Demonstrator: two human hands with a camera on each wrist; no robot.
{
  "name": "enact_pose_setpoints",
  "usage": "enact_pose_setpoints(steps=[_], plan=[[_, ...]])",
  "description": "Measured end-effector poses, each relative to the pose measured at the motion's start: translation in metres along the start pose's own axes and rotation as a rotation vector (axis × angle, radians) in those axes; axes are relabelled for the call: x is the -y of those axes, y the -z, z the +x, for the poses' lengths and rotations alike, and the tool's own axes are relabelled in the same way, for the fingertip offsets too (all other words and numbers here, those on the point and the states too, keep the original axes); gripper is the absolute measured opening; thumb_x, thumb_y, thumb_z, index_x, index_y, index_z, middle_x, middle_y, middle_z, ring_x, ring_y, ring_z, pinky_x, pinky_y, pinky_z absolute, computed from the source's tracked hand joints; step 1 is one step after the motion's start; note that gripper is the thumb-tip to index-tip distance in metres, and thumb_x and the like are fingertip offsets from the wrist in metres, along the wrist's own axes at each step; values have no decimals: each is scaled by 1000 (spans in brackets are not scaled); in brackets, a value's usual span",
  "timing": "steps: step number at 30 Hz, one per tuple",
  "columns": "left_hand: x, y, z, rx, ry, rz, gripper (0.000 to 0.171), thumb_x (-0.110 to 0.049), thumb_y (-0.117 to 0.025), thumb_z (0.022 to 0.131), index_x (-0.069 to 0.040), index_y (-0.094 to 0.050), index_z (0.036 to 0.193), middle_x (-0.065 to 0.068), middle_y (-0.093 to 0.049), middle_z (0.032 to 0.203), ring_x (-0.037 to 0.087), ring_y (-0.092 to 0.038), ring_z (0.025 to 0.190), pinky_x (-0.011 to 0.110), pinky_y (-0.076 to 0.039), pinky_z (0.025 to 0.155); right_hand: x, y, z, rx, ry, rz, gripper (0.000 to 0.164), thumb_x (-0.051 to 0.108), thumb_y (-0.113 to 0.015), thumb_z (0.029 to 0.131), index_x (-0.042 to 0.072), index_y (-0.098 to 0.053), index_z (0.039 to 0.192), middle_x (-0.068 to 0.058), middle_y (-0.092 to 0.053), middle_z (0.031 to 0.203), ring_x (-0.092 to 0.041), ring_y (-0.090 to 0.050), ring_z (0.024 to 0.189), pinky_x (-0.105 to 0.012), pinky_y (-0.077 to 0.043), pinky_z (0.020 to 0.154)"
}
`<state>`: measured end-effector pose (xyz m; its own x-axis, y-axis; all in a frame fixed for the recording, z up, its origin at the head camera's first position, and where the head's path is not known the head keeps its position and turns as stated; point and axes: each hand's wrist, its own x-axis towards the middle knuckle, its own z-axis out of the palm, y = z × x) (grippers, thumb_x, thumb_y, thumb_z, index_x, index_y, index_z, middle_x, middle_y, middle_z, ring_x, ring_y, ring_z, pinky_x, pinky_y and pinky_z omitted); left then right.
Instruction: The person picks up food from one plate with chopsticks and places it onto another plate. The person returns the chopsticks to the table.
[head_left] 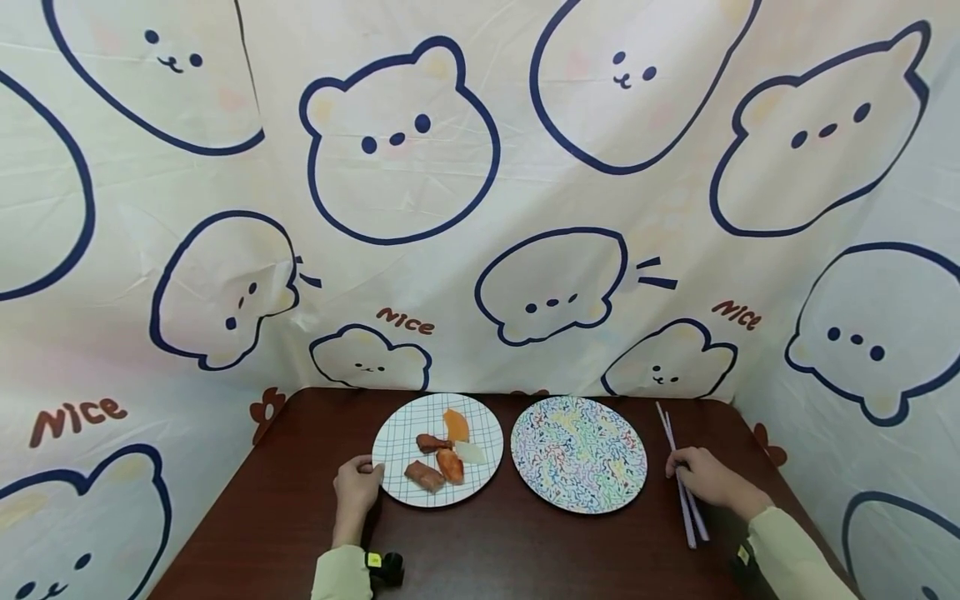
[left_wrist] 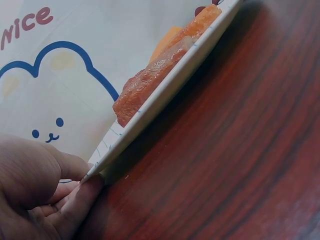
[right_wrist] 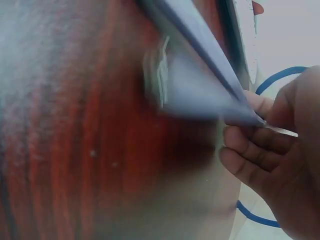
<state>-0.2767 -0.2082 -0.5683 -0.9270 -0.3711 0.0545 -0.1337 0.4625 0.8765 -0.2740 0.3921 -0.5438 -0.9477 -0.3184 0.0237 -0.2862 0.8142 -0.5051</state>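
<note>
My left hand (head_left: 357,485) pinches the left rim of a white plate (head_left: 397,425) with a grid pattern, thumb above and fingers below in the left wrist view. On that plate lie a brown drumstick-like piece (head_left: 431,443), a reddish-brown wing-like piece (head_left: 450,467), a brown block of meat (head_left: 424,476), an orange slice (head_left: 456,425) and a pale slice (head_left: 471,452). At the right, my right hand (head_left: 701,475) grips a pair of pale purple chopsticks (head_left: 688,512) around their middle. The chopsticks look blurred in the right wrist view.
A second round plate (head_left: 579,454) with a multicoloured squiggle pattern stands between the gridded plate and the chopsticks. Both plates are on a dark brown wooden table (head_left: 525,550). A printed cloth (head_left: 465,275) with bear drawings hangs behind the table and along its sides.
</note>
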Motion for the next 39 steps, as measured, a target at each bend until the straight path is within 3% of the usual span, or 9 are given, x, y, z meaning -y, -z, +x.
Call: enact_pose_setpoints(steps=[4, 9, 14, 22, 28, 33, 36, 39], plan=[[-1, 0, 0, -2, 1, -1, 36, -12, -65, 97, 13, -63, 122, 28, -63, 107, 41, -60, 96, 51, -52, 76, -1, -2, 1, -16, -44, -2, 14, 5, -58, 97, 9, -67, 87, 3, -56, 74, -8, -49, 62, -26, -43, 58], [-1, 1, 1, -2, 5, -2, 37, -12, -65, 97, 13, -63, 123, 28, -63, 108, 40, -60, 96, 50, -52, 75, 0, -5, 0, -52, -64, -9, 7, -1, -63, 94, 4, -65, 99, -4, -63, 90, -13, -53, 75, -31, -48, 66], [-1, 1, 3, -1, 3, 0, 36, -12, -64, 97, 13, -63, 123, 27, -63, 108, 41, -59, 98, 50, -51, 77, 2, -8, 3, -83, -79, -18, 28, -1, -69, 91, -1, -56, 116, -19, -64, 113, -23, -56, 89, -40, -49, 74], [1, -1, 3, -10, -2, 4, 35, -12, -64, 97, 12, -64, 122, 27, -63, 107, 41, -59, 98, 50, -51, 77, 2, -11, 0, -94, -126, -40, 61, -1, -67, 92, -14, -34, 141, -39, -56, 125, -38, -64, 103, -48, -54, 77], [4, -1, 4, 10, 0, -12, 36, -13, -62, 98, 11, -63, 124, 27, -62, 111, 42, -60, 100, 51, -52, 78, 3, -12, -2, -94, -155, -109, 69, 3, -64, 93, -20, -24, 145, -47, -45, 135, -54, -57, 116, -58, -52, 87], [4, 0, 5, 28, 2, -18, 37, -13, -61, 98, 11, -62, 126, 28, -61, 113, 42, -60, 101, 52, -52, 79, 3, -11, -1, -74, -190, -114, 71, 6, -62, 95, -23, -21, 146, -48, -41, 138, -58, -51, 122, -62, -48, 92], [4, 0, 3, 30, 8, -17, 38, -13, -61, 98, 12, -61, 126, 28, -61, 113, 42, -60, 101, 51, -52, 78, 5, -12, -3, -82, -213, -129, 66, 7, -62, 96, -24, -27, 142, -45, -49, 130, -53, -58, 113, -59, -51, 88], [4, -1, 2, 28, 11, -15, 38, -13, -61, 98, 12, -61, 126, 29, -61, 112, 42, -60, 100, 50, -52, 77, 10, -12, -7, -96, -252, -145, 43, 12, -63, 96, -20, -45, 119, -33, -60, 99, -38, -65, 83, -47, -54, 69]])
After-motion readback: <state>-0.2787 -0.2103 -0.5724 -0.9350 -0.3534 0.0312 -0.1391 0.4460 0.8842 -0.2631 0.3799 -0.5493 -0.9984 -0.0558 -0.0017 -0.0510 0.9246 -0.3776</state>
